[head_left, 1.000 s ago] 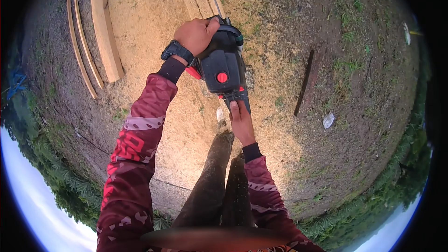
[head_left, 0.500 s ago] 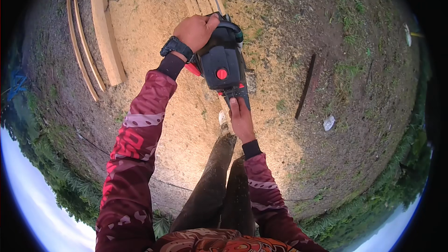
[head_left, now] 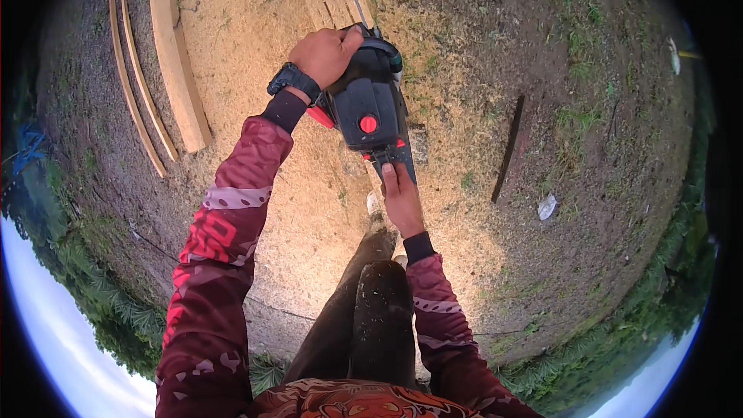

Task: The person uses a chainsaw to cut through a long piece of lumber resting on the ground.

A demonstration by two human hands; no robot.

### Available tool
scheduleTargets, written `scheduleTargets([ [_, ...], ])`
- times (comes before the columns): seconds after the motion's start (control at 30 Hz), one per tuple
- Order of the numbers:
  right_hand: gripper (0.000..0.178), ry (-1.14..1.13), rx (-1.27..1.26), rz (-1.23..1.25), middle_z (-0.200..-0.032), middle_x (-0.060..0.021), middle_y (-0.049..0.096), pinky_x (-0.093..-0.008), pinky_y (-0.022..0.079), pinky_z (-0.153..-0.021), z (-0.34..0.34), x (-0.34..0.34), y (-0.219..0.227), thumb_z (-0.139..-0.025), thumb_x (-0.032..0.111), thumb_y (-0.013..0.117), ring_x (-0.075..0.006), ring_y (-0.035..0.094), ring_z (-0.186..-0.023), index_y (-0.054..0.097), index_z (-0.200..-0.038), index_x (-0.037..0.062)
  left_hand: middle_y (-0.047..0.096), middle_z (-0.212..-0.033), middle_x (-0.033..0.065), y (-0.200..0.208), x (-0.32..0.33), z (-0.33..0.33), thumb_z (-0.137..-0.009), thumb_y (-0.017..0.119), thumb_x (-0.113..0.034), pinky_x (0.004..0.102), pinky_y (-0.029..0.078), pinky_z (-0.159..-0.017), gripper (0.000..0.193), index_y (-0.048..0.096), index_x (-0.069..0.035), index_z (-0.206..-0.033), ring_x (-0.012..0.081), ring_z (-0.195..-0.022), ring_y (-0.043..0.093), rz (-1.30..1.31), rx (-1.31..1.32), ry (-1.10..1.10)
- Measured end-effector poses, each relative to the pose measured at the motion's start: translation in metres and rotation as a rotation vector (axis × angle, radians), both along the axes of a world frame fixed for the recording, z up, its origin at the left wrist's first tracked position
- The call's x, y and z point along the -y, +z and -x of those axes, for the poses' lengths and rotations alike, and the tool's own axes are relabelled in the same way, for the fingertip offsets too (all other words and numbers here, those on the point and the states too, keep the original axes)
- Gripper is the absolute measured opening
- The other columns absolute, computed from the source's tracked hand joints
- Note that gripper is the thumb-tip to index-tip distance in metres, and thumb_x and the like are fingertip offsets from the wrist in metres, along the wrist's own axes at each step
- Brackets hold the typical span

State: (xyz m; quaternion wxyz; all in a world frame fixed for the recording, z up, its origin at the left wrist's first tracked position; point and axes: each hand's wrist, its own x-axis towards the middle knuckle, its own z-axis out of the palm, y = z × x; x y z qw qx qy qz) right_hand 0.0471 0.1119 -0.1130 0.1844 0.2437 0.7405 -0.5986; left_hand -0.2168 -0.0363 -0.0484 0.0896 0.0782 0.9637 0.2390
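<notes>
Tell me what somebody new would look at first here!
Probably the black chainsaw with its bright red knob, right in the middle, held by the left hand nearer the top and the right hand lower down. Next might be the pale sawdust spread around it. A thick wooden beam lies at the upper left too.

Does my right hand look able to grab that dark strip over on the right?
Probably not as things stand: the right hand looks occupied, gripping the rear of the chainsaw, while the dark strip lies apart from it on the ground.
</notes>
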Motion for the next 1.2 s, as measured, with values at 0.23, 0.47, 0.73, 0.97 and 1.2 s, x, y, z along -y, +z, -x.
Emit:
scheduleTargets([
  [0.23,0.047,-0.028,-0.028,0.04,-0.071,-0.0083,0.053,-0.0365,0.041,-0.061,0.014,0.007,-0.007,-0.108,0.046,0.043,-0.0194,0.051,-0.063,0.059,-0.108,0.0014,0.065,-0.066,0.0182,0.006,0.006,0.02,-0.099,0.047,-0.056,0.0472,0.051,-0.064,0.063,0.072,-0.002,-0.079,0.0395,-0.066,0.066,-0.005,-0.007,-0.034],
  [0.47,0.05,0.009,-0.039,-0.013,-0.071,-0.0119,0.055,-0.0414,0.043,-0.064,0.031,0.007,0.002,-0.108,0.047,0.042,-0.0261,0.054,-0.064,0.057,-0.108,0.0,0.065,-0.065,0.0164,0.012,0.006,0.037,-0.099,0.047,-0.055,0.0466,0.051,-0.064,0.062,0.071,-0.002,-0.077,0.0379,-0.066,0.066,0.016,-0.054,-0.044],
  [0.73,0.05,-0.007,-0.047,0.027,-0.072,-0.0072,0.052,-0.0374,0.042,-0.063,0.049,0.015,-0.004,-0.108,0.049,0.041,-0.0184,0.051,-0.066,0.057,-0.111,0.001,0.066,-0.075,0.0243,0.019,0.01,0.05,-0.099,0.046,-0.057,0.0487,0.051,-0.067,0.063,0.072,-0.002,-0.084,0.0448,-0.074,0.066,-0.012,-0.032,-0.055],
  [0.97,0.048,-0.02,-0.067,0.057,-0.076,-0.005,0.051,-0.0351,0.041,-0.065,0.061,0.027,-0.01,-0.109,0.047,0.042,-0.0155,0.048,-0.068,0.057,-0.114,0.0016,0.066,-0.074,0.0252,0.013,0.019,0.072,-0.1,0.047,-0.056,0.0499,0.051,-0.067,0.062,0.072,-0.002,-0.084,0.0453,-0.072,0.066,0.004,-0.035,-0.042],
  [1.2,0.044,-0.098,-0.03,0.169,-0.074,0.0003,0.048,-0.03,0.039,-0.059,0.072,0.026,-0.024,-0.109,0.046,0.044,-0.0101,0.045,-0.065,0.057,-0.108,0.0045,0.066,-0.074,0.0252,0.014,0.016,0.078,-0.1,0.047,-0.057,0.0512,0.051,-0.066,0.061,0.075,-0.004,-0.087,0.0457,-0.073,0.066,-0.023,-0.05,-0.025],
])
